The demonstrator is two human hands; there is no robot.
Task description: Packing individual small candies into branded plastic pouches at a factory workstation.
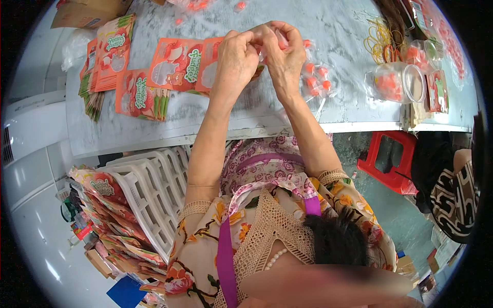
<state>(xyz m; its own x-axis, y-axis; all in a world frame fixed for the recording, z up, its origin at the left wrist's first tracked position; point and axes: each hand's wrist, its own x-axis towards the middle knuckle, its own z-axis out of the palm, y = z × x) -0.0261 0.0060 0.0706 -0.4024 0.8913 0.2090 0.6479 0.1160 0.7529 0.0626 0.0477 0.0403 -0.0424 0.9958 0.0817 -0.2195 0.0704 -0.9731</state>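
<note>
Above the table, both my hands meet at a small clear plastic bag [280, 40] with red-pink pieces inside. My left hand [237, 62] is closed at the bag's left side, fingertips pinched together. My right hand [283, 57] is closed round its right side, and the fingers hide much of it. Under and beside my left wrist lie flat red printed pouches [173, 64], partly overlapping. To the right of my right hand rest several small clear bags of red pieces [319, 79].
Stacks of red pouches [112, 51] lie on the left of the table. At the right are a clear jar [393, 82] of red pieces, yellow rubber bands [379, 41] and a red packet [437, 91]. White plastic crates [149, 185] and a red stool [389, 161] stand below the table edge.
</note>
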